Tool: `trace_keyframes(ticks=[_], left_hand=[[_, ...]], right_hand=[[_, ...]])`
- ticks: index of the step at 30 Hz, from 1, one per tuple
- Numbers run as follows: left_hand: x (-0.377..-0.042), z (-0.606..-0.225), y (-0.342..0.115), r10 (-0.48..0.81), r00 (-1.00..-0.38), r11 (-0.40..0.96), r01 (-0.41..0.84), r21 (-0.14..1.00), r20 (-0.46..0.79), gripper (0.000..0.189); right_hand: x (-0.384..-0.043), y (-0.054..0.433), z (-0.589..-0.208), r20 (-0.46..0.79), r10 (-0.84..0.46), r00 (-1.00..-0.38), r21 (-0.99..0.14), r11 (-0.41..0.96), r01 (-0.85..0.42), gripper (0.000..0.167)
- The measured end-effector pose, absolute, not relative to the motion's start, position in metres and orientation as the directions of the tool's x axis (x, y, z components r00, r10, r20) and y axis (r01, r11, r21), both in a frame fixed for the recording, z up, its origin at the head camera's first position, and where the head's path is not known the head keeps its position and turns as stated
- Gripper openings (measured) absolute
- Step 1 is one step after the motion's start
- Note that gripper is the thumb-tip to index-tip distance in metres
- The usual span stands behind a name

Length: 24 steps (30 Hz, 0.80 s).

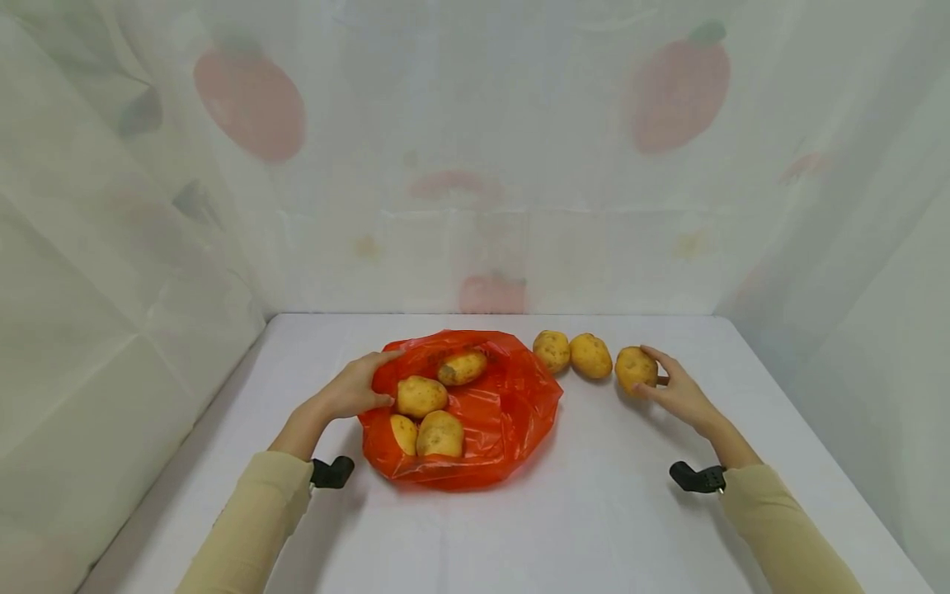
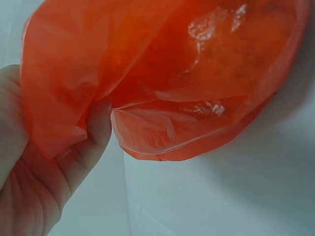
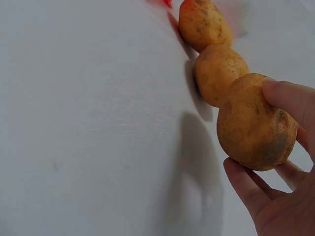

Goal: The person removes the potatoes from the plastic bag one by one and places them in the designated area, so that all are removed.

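At the table's right, my right hand (image 1: pixel 681 396) grips a potato (image 1: pixel 635 369) between thumb and fingers. The right wrist view shows this potato (image 3: pixel 257 123) with a dark patch on its skin and a shadow on the table beside it. My left hand (image 1: pixel 355 386) pinches the left edge of a red plastic bag (image 1: pixel 512 429). In the left wrist view, thin bag film (image 2: pixel 64 73) passes between the thumb and fingers. Lying in the open bag are several potatoes, among them a round one (image 1: pixel 440 434) at the front and a longer one (image 1: pixel 462 368) at the back.
Two loose potatoes, one (image 1: pixel 552 352) beside the bag's back right edge and another (image 1: pixel 591 356) to its right, lie in a row toward the held one. The white table (image 1: pixel 579 520) meets pale hanging sheets (image 1: pixel 579 264) at the back and sides.
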State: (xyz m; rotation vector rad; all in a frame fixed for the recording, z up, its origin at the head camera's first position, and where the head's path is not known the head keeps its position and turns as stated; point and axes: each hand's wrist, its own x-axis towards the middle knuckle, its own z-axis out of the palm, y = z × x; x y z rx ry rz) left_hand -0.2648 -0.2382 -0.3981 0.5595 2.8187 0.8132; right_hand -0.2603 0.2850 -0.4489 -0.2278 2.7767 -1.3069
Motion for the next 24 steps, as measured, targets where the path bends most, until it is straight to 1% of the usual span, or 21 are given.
trace_keyframes(ticks=[16,24], left_hand=[[-0.2645,-0.397,-0.2377,0.391,-0.919,0.784,0.305,0.541,-0.049,0.074],[-0.2641,-0.3967,-0.2378,0.391,-0.919,0.785,0.303,0.54,-0.052,0.074]], right_hand=[[-0.254,0.2825,-0.454,-0.041,-0.176,-0.984,-0.763,0.641,-0.082,0.081],[-0.2535,0.2831,-0.4546,-0.028,-0.198,-0.98,-0.768,0.632,-0.106,0.081]])
